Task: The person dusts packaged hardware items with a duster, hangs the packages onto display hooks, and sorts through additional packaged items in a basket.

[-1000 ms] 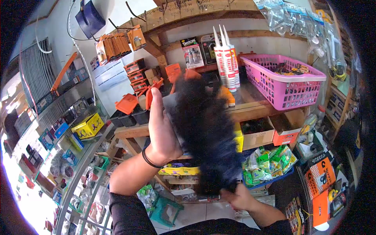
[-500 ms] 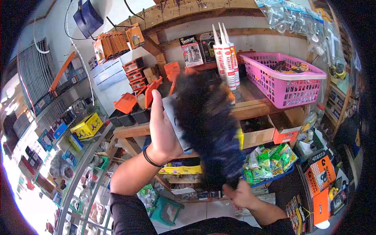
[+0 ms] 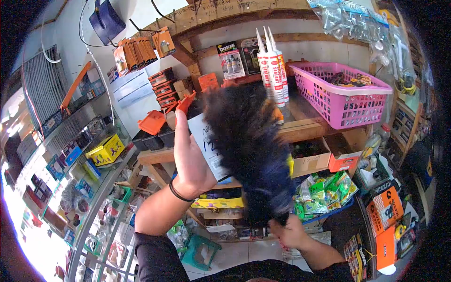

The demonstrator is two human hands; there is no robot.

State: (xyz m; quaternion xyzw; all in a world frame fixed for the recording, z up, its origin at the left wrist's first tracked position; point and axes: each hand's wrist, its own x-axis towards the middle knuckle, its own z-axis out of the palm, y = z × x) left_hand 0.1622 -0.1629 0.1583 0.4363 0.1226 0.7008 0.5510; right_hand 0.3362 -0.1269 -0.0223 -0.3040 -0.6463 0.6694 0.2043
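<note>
My left hand [image 3: 190,157] is raised at the centre-left, its thumb pointing up, holding a white box [image 3: 206,145] with handwriting on it. In front of the box is a dark, fluffy duster [image 3: 249,145], blurred by motion, which hides part of the box's face. The duster slants from upper centre down to my right hand [image 3: 289,231], whose fingers are closed around its lower end. A dark band circles my left wrist.
Behind the duster, a wooden shelf [image 3: 305,131] bears white sealant tubes [image 3: 272,77], orange-lidded containers [image 3: 152,123] and a pink basket [image 3: 338,96]. Green packets [image 3: 324,195] lie below it. A glass display case [image 3: 96,197] stands left, a teal stool [image 3: 201,251] on the floor.
The white box shows more of its handwritten face, and my left hand has shifted slightly left. The duster has moved a little against the box, still blurred.
</note>
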